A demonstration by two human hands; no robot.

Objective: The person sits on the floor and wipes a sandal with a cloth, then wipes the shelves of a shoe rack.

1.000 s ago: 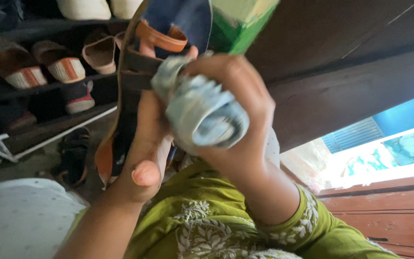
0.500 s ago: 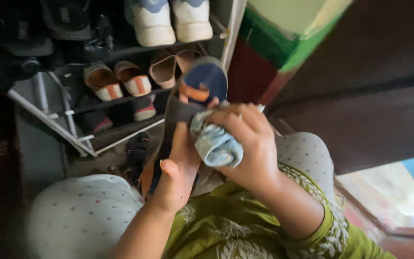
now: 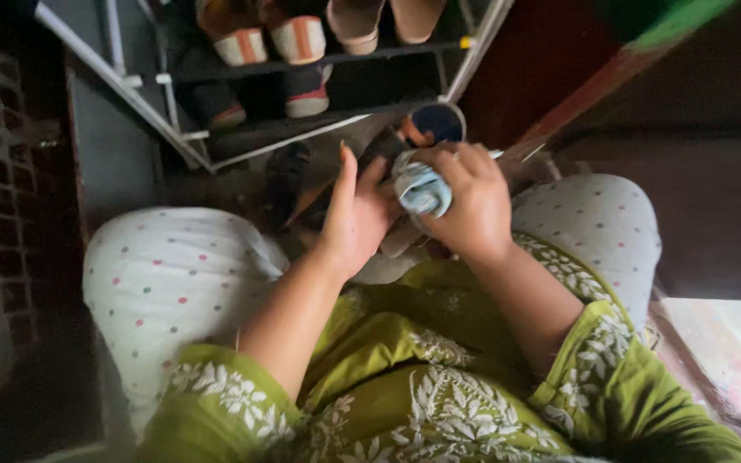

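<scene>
Dim, soft, right-side daylight glare

Metal rack (image 3: 173,129), white tubes, dark shelves, stands on floor (image 3: 216,184). Upper shelf (image 3: 370,53): pair of tan shoes (image 3: 268,33) with orange-striped white heels at left, pair of beige slippers (image 3: 388,17) just beside at right. Lower shelf (image 3: 302,127): dark sneakers with red-and-white soles (image 3: 306,93), heels outward. On floor in front of rack: dark sandal (image 3: 287,176)
</scene>
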